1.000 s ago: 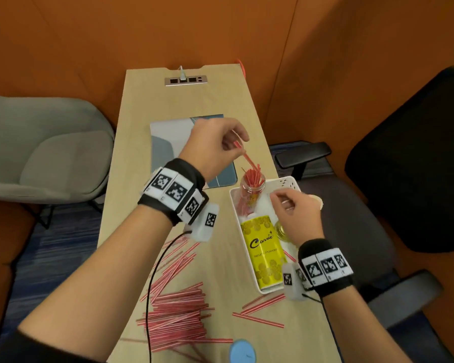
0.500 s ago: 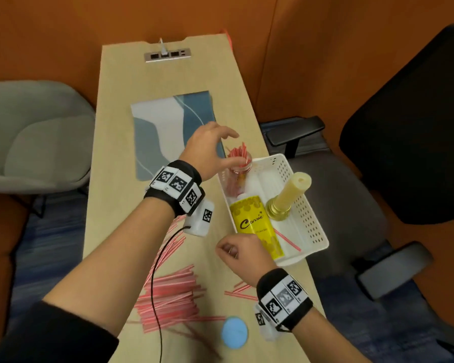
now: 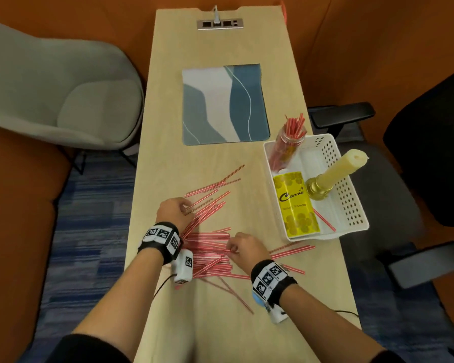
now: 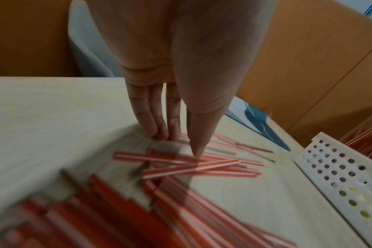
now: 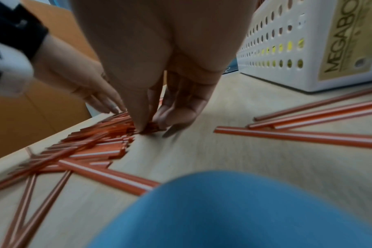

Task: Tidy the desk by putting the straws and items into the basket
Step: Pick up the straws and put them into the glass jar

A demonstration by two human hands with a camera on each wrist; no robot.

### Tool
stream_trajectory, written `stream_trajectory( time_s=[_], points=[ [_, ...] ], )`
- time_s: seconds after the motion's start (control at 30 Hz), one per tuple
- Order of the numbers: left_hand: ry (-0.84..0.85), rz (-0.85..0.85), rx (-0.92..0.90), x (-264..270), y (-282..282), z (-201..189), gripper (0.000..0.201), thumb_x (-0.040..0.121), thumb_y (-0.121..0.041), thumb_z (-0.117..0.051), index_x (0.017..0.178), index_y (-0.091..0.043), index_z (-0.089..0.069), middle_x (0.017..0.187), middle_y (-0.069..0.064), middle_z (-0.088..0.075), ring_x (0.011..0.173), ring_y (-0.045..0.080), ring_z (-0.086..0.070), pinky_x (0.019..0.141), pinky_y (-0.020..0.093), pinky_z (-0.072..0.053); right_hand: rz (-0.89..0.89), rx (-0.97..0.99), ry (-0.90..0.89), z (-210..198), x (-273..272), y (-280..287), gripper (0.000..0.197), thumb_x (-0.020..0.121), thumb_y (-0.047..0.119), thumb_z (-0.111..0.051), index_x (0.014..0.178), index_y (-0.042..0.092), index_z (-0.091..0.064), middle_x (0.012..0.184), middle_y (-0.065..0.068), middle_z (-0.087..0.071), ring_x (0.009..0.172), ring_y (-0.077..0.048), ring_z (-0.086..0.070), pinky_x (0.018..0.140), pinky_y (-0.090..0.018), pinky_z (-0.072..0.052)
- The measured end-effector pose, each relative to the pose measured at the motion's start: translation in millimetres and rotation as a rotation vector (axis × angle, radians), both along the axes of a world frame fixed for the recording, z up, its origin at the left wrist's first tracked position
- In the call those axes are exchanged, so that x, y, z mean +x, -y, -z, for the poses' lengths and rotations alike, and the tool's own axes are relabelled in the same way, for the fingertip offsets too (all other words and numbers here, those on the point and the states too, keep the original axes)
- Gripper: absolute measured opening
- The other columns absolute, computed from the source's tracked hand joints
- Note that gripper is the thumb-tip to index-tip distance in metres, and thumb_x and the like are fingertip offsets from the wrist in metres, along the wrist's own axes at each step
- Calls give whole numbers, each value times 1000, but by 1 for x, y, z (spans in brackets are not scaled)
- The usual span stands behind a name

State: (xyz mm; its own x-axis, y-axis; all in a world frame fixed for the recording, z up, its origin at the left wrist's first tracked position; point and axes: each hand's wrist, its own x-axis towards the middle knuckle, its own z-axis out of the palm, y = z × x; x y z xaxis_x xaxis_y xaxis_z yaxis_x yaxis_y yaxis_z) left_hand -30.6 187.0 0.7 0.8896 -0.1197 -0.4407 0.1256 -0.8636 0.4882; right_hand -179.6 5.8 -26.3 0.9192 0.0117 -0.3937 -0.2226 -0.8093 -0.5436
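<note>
L hand [image 3: 171,211] fingers [image 4: 159,127] straight, together, tips on desk [image 3: 168,127] at pile's far-left edge. R hand [image 3: 244,250] fingers [image 5: 176,115] curled, pinching straws [image 3: 207,250] at pile's right end. Basket [image 3: 351,205] right of pile, jar w/ straws inside. Best: square up the ends, then lift as 1 bundle.

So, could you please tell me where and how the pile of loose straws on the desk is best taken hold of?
Probably at both ends of the straw pile, from above. The straws lie flat and roughly parallel, so the left hand and right hand, one at each side, could square them into a bundle, then pinch its middle.
</note>
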Motion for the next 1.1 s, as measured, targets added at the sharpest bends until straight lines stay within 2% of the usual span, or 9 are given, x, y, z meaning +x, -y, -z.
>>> stream_trajectory(
  time_s=[0.17, 0.33, 0.4, 0.5, 0.6, 0.67, 0.73, 0.87, 1.1],
  points=[
    [-57, -40, -115, -19, -13, 17, 16, 76, -11, -82, 87, -19, -73, 82, -2, -68, 70, 12, -66, 43, 24, -55, 28, 11, 22, -6, 2, 10, 13, 88, 29, -70, 93, 20, -78, 92, 3, -71, 81, -11, -63, 76, -24, -51],
    [1, -30, -124, -20, -17, 24, 7, 77, -14, -82, 81, -17, -77, 76, -3, -70, 68, 14, -67, 59, 34, -61, 172, 150, 37, -18, 3, 23, 8, 85, 21, -74, 91, 19, -78, 86, 7, -73, 65, 3, -56, 68, -12, -44],
    [10, -25, -140, -21, -18, 24, 5, 80, -11, -79, 80, -16, -77, 76, -4, -70, 66, 12, -66, 53, 28, -59, 281, 226, 54, -24, 2, 28, 4, 84, 21, -76, 87, 23, -78, 81, 10, -73, 65, -1, -59, 67, -13, -48],
    [38, 24, -115, -21, -18, 23, 8, 83, -11, -74, 78, -18, -74, 76, -3, -70, 67, 12, -65, 66, 27, -58, 426, 335, 96, -33, 0, 33, 9, 82, 22, -78, 78, 30, -75, 74, 8, -72, 66, -8, -63, 64, -23, -56],
    [42, 55, -87, -21, -19, 20, 20, 84, -5, -67, 70, -20, -68, 71, -6, -67, 59, 10, -64, 48, 20, -53, 535, 430, 130, -41, -1, 35, 7, 82, 20, -78, 80, 27, -76, 70, 5, -71, 66, -13, -65, 62, -32, -58],
    [50, 77, -77, -20, -20, 16, 19, 82, -5, -66, 71, -20, -67, 71, -6, -67, 62, 14, -66, 50, 23, -55, 565, 466, 174, -45, 0, 36, 7, 83, 16, -77, 82, 22, -76, 72, 7, -73, 68, -14, -67, 68, -32, -59],
    [84, 115, -57, -18, -22, 11, 11, 82, -12, -72, 77, -21, -68, 76, -4, -69, 69, 17, -67, 63, 28, -57, 593, 498, 208, -50, 1, 36, 8, 82, 13, -78, 81, 21, -75, 74, 5, -73, 69, -15, -68, 69, -34, -59],
    [139, 75, -158, -9, -20, 0, 11, 78, -14, -80, 79, -22, -74, 74, -8, -68, 68, 6, -63, 69, 22, -54, 619, 584, 269, -62, 7, 38, 7, 82, 9, -78, 84, 14, -74, 73, -5, -73, 69, -21, -70, 65, -30, -58],
    [233, 135, -209, 2, -9, -24, 8, 78, -10, -81, 82, -17, -79, 82, -3, -73, 75, 11, -68, 78, 31, -59, 463, 489, 198, -68, 18, 59, 5, 83, 12, -77, 85, 17, -75, 72, -2, -73, 68, -18, -71, 75, -37, -61]
  ],
)
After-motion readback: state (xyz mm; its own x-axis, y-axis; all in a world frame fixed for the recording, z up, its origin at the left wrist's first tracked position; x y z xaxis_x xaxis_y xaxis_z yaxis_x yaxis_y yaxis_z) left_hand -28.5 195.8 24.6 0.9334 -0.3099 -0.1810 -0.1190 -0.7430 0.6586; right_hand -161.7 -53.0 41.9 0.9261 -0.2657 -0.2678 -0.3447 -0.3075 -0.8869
